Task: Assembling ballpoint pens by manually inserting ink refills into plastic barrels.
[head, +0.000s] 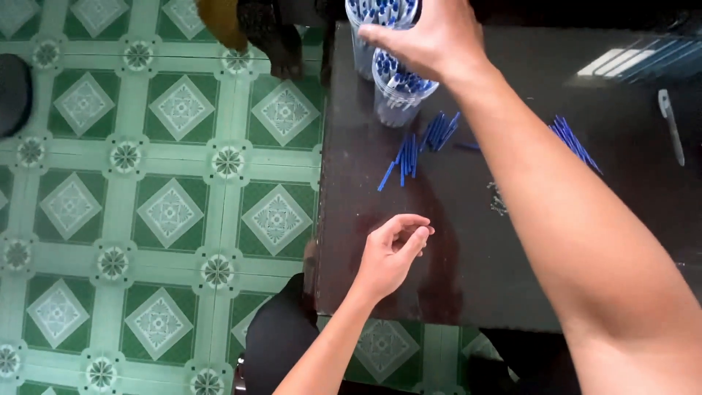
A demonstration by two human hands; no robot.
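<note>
Nearest, the left hand (pixel 391 252) hovers over the front part of the dark glossy tabletop (pixel 468 278), its grip loosely curled, thumb and fingertips nearly pinched together; whether anything small sits between them cannot be told. Bare tabletop surrounds it, with the left edge just beside the wrist and the green patterned tiled floor (pixel 146 205) beyond. Farther on lie loose blue plastic pen tubes (pixel 406 157) in small scattered clusters, well apart from that hand. Farthest, the right hand (pixel 428 40) reaches across, fingers spread downward, resting on the clear plastic cups packed with blue tubes (pixel 398 88) near the tabletop's far left corner.
</note>
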